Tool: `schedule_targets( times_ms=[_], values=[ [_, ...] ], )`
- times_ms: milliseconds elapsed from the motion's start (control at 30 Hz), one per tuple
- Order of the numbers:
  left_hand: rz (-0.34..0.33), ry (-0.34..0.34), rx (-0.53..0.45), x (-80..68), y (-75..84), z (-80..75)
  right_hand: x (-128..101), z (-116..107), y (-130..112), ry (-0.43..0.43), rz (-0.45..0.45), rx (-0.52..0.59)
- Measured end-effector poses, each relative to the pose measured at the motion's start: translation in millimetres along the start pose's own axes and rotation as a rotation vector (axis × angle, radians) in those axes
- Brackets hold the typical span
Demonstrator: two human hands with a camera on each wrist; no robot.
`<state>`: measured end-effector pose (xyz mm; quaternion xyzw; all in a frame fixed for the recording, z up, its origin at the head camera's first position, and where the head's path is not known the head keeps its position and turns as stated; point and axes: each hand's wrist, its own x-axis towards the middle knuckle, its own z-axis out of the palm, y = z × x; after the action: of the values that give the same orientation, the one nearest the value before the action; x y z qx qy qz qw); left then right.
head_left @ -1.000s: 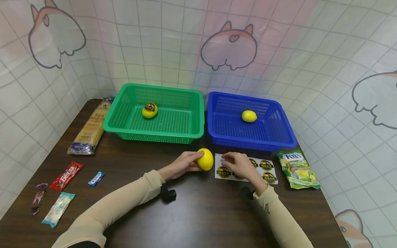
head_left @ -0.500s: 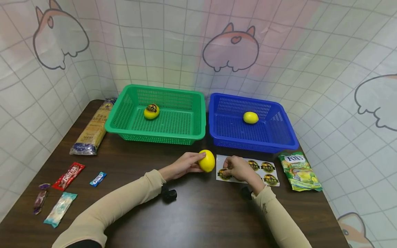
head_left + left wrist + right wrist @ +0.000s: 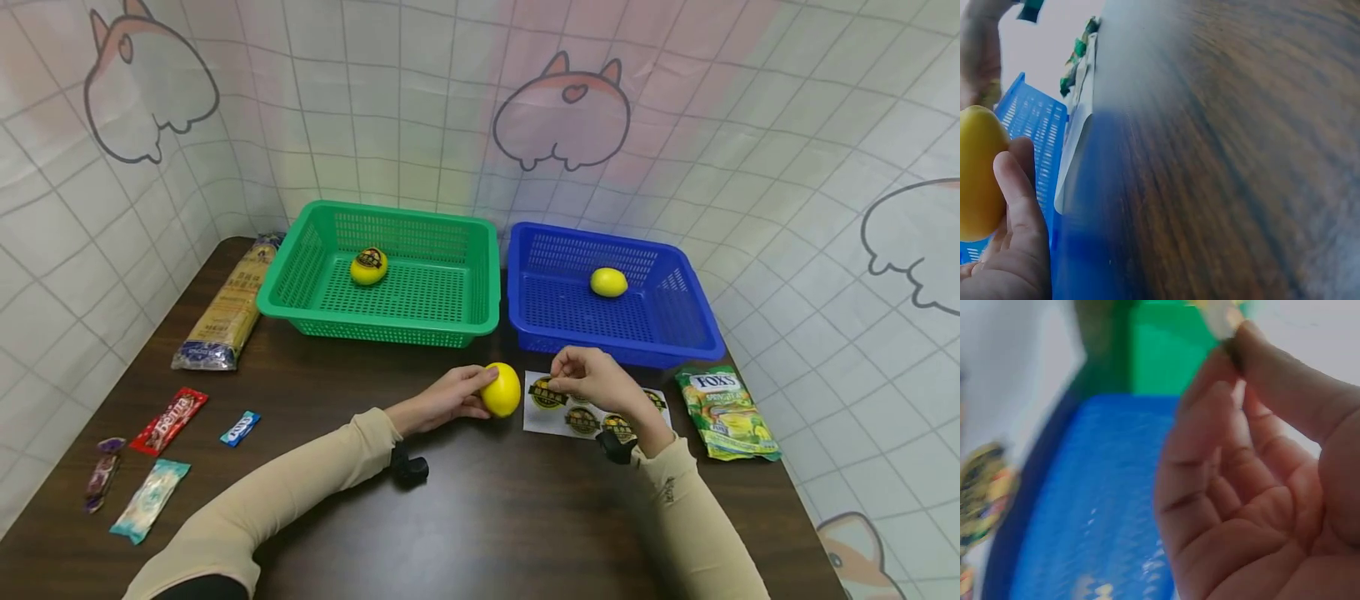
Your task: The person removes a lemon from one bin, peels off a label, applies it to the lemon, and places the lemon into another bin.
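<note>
My left hand (image 3: 447,397) grips a yellow lemon (image 3: 504,393) above the table; fingers and thumb wrap its left side in the left wrist view, where the lemon (image 3: 980,175) looks smooth and bare. Just to the right, my right hand (image 3: 600,385) pinches a round black-and-gold sticker (image 3: 546,395) between thumb and forefinger. Only a blurred bit of that sticker (image 3: 1219,317) shows in the right wrist view. Beneath this hand lies a white sticker sheet (image 3: 542,423) with several similar stickers, partly covered by the hand and wrist.
Behind stand a green basket (image 3: 378,327) holding a stickered lemon (image 3: 368,267) and a blue basket (image 3: 611,346) holding a plain lemon (image 3: 608,282). A FOX'S candy bag (image 3: 727,414) lies right. A noodle pack (image 3: 231,308), a red wafer (image 3: 169,421) and small wrapped sweets lie left.
My right hand has reached down to the sheet's left end, pinched a sticker and lifted it away, moving up and slightly right. The left hand keeps the lemon nearly still.
</note>
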<state>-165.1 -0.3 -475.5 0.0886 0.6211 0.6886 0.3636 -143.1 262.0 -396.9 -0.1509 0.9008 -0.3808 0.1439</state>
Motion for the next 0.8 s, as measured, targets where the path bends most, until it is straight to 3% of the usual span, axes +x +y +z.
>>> schedule_targets(
  times_ms=[100, 267, 467, 800],
  values=[
    [-0.002, -0.006, -0.005, 0.0, 0.7, -0.6, 2.3, -3.6, -15.4, 0.013, -0.060, 0.098],
    [-0.006, -0.017, -0.002, -0.6, 0.2, -0.9, 12.3, 9.9, -32.2, 0.022, -0.113, 0.149],
    [0.003, -0.015, -0.010, -4.6, 0.7, 2.2, 19.1, 28.0, -34.1, 0.092, -0.111, 0.076],
    [-0.001, -0.037, -0.023, -6.3, 1.2, -0.2, 21.4, 35.5, -35.1, 0.160, -0.158, -0.040]
  ],
)
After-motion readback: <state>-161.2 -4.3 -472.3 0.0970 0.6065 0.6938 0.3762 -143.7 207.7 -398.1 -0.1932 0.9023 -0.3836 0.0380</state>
